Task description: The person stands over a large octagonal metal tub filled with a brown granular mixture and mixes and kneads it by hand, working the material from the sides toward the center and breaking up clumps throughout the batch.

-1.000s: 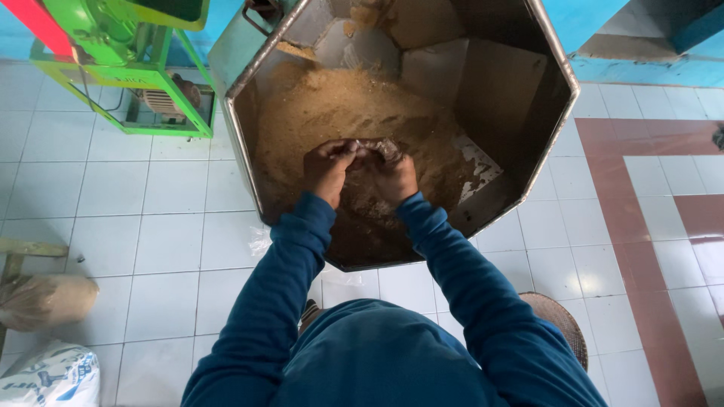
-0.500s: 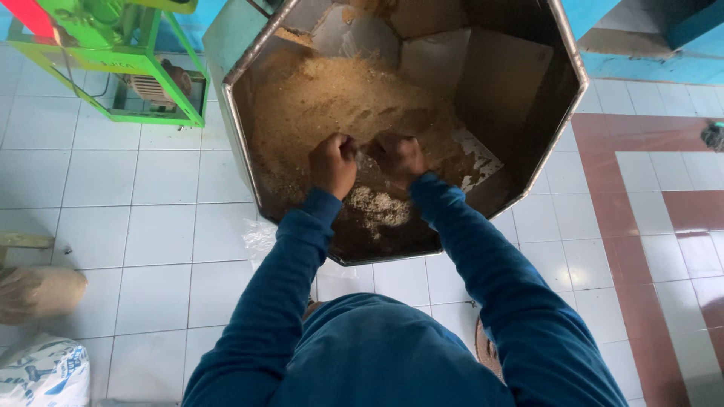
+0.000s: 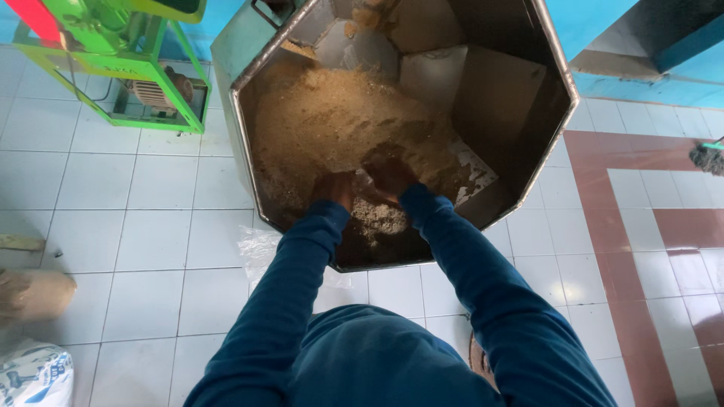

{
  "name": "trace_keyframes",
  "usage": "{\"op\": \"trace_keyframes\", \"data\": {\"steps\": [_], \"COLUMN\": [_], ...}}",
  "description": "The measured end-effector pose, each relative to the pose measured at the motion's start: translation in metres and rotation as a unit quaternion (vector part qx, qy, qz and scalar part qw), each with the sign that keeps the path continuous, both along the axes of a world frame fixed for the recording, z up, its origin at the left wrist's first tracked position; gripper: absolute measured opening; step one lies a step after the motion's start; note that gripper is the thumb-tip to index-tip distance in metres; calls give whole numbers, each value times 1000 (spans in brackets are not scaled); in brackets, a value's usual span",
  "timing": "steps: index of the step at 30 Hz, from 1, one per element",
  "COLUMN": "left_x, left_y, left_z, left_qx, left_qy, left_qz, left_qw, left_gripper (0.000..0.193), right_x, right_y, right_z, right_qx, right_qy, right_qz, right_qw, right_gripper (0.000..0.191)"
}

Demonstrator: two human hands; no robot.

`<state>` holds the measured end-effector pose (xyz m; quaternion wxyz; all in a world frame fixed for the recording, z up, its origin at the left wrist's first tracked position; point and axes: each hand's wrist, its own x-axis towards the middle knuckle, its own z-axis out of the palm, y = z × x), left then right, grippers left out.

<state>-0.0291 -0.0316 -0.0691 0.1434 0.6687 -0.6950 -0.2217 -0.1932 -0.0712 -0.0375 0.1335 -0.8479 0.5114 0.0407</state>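
A large octagonal metal drum lies tilted open toward me, half filled with tan crumbly powder. Both my arms, in dark blue sleeves, reach into it. My left hand presses into the powder at the lower middle of the drum. My right hand is beside it, fingers dug into the same heap and partly buried. A small loose pile of paler crumbs lies just below my hands on the dark drum wall. Whether the fingers hold powder is hidden.
A green metal-framed machine with a motor stands at the upper left. Filled sacks lie on the white tiled floor at the lower left. A clear plastic bag lies under the drum's rim. A brush head shows at the right edge.
My hands were raised together, rubbing a clump. They dropped crumbs and have moved down into the powder heap, slightly apart.
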Motion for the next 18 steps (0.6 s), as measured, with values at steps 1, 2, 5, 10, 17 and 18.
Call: {"op": "trace_keyframes", "data": {"steps": [1,2,5,10,17,18], "left_x": [0,1,6,10,9,10], "left_y": [-2,-5,-3,-5,-8,-7], "left_z": [2,2,-5,-16,-2,-3], "left_qx": [19,-3,-66,-219,-164,-133], "left_qy": [-21,-31,-21,-11,32,27], "left_qz": [-11,-20,-6,29,58,59], "left_qw": [1000,999,998,975,984,989], "left_gripper": [32,30,28,26,24,25], "right_x": [0,3,23,47,-10,-13], "right_y": [-12,-23,-39,-30,-26,-25], "right_z": [2,3,-1,-18,-3,-5], "right_qx": [-32,-73,-105,-33,21,47], "right_qy": [17,5,-187,61,-68,-88], "right_qz": [10,36,92,90,-77,-31], "right_qw": [999,997,972,993,995,995], "right_gripper": [34,33,33,34,47,43]}}
